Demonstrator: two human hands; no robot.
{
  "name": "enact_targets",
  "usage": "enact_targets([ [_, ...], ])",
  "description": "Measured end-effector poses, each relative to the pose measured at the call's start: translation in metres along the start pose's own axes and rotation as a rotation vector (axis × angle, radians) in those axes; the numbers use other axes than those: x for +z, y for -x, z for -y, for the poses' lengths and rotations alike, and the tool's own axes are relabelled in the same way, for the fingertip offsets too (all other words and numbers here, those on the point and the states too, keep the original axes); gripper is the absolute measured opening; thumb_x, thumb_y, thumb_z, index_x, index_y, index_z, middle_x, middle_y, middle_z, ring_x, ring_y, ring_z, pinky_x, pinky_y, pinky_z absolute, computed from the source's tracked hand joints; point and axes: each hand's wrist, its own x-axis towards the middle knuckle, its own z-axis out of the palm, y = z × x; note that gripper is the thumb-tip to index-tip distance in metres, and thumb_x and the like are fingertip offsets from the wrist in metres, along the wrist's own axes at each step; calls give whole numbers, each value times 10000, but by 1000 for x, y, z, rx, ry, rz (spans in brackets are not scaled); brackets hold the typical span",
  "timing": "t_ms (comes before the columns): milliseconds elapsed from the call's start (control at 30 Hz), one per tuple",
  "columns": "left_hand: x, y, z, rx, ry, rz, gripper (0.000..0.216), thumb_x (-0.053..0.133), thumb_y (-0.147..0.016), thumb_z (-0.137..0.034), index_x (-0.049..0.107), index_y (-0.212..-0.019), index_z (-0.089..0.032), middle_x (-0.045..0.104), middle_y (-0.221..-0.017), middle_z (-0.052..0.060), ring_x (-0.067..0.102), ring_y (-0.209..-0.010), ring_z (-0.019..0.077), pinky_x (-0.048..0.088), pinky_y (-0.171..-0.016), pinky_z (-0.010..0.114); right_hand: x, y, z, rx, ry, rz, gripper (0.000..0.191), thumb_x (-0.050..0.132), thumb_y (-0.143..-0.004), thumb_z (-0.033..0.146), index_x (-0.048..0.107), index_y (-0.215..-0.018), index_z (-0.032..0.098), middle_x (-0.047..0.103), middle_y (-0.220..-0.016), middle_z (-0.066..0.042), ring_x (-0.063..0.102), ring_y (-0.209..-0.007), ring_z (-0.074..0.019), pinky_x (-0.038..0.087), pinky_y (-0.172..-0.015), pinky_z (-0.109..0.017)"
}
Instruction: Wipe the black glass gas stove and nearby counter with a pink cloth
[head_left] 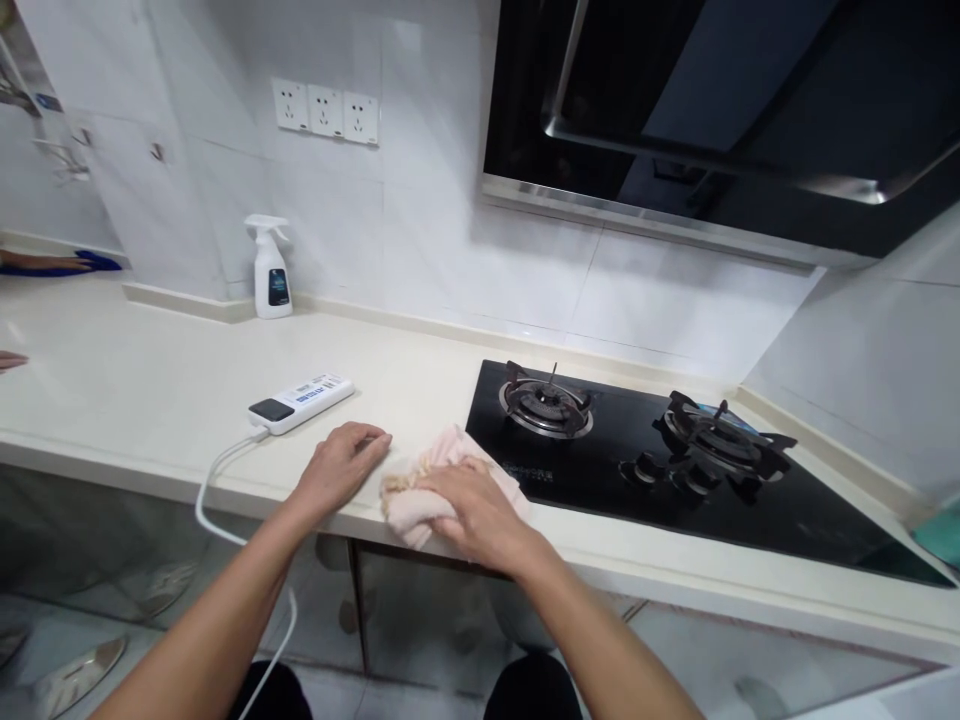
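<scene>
My right hand [472,515] lies palm down on a crumpled pink cloth [420,500] at the front edge of the cream countertop [135,390], its fingers pressed over the cloth. The cloth sits just left of the black gas hob [600,470]. My left hand [341,465] rests flat on the counter beside the cloth, fingers together and stretched out, holding nothing.
A white power strip [300,400] with a cable hanging over the counter edge lies just behind my left hand. A white spray bottle [270,268] stands against the tiled wall. Two burners [546,400] sit on the hob, under a dark range hood [712,110]. Another person's fingertips [10,360] show at the far left.
</scene>
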Motion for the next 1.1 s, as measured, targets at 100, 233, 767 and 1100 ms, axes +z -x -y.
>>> enact_targets([
  [100, -1, 1, 3, -13, 22, -6, 519, 454, -883, -658, 715, -990, -222, 729, -1068, 77, 656, -1017, 276, 486, -899, 373, 8, 18, 22, -30, 26, -75, 339, 710, -952, 238, 611, -1275, 216, 690, -1213, -57, 583, -1111, -216, 366, -980, -368],
  [233, -3, 2, -1, -23, 23, 1, 491, 500, -867, -655, 727, -944, -227, 736, -1050, 78, 645, -1031, 285, 473, -898, 378, 31, 35, 44, -44, 140, -27, 316, 722, -929, 427, 631, -1154, 225, 712, -1055, -44, 617, -984, -239, 392, -901, -390],
  [767, -5, 3, -9, -109, 218, 28, 543, 555, -809, -733, 654, -893, -206, 713, -853, 38, 671, -810, 241, 539, -712, 335, 25, -18, 69, -87, 171, -188, 477, 703, -947, 454, 549, -1335, 223, 561, -1382, -87, 518, -1233, -255, 435, -1043, -416],
  [1100, -20, 4, -24, -187, 131, 20, 552, 635, -773, -711, 699, -915, -182, 749, -931, -3, 643, -903, 230, 492, -803, 282, 25, 14, 34, -63, 371, -76, 304, 675, -951, 327, 593, -1231, 238, 620, -1282, -84, 537, -1188, -278, 436, -1035, -461],
])
